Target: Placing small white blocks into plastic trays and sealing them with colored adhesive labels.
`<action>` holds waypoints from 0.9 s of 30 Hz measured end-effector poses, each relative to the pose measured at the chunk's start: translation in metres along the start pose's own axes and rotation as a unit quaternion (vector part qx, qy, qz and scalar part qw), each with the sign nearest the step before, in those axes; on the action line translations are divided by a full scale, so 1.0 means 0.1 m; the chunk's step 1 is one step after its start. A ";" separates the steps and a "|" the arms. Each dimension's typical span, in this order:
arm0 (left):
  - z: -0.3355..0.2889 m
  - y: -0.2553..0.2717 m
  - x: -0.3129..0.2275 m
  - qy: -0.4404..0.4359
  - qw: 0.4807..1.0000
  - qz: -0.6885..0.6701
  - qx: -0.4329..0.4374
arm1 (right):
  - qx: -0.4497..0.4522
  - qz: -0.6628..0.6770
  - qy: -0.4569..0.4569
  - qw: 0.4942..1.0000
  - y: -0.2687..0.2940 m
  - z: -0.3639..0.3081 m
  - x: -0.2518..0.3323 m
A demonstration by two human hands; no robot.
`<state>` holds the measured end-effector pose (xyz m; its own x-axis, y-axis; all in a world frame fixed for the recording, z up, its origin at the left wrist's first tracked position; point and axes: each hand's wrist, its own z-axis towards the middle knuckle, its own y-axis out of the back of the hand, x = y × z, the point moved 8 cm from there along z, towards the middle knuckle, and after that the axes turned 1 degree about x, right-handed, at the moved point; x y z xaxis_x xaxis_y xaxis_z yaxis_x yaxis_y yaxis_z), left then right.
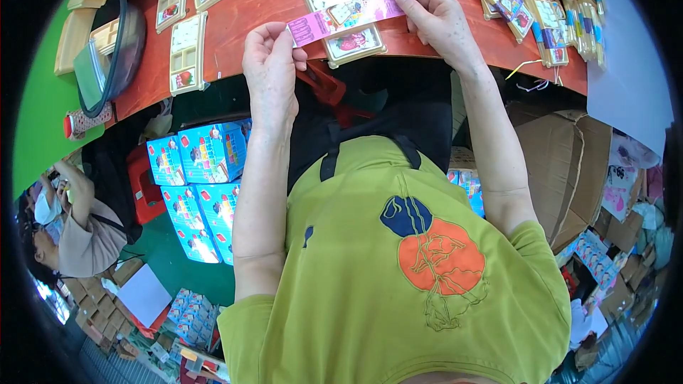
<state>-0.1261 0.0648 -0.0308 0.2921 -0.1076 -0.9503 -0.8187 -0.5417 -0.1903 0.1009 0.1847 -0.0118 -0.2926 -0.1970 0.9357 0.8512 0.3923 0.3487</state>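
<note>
My left hand pinches the left end of a pink printed paper strip. The strip's right end is gripped between the thumb and fingers of my right hand. Stretched between both hands, it runs at a slant across a small wooden tray near the table's front edge. White pieces fill the tray's far part, and a strawberry picture shows at its near end. The strip hides the tray's middle; I cannot tell whether the two touch.
More trays, one of them half filled, stand on the red table. Banded trays are heaped at the right. A dark-rimmed basket sits at the left edge. Blue boxes are stacked below, with another person beyond.
</note>
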 end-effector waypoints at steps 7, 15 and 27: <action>0.00 -0.08 -0.11 -0.035 0.998 0.043 0.006 | 0.005 -0.013 0.010 1.000 -0.02 0.01 0.03; 0.07 -0.06 0.00 -0.023 0.988 0.154 -0.026 | 0.006 -0.093 0.062 0.994 -0.07 0.03 -0.01; -0.25 -0.16 -0.22 -0.166 0.894 0.415 -0.035 | 0.067 -0.440 0.218 0.868 -0.40 -0.32 0.40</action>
<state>-0.1074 0.0545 -0.0007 -0.5744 -0.2502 -0.7794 -0.6484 -0.4421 0.6198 0.0688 0.1325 0.0098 -0.5866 -0.7839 0.2037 0.3143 0.0114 0.9493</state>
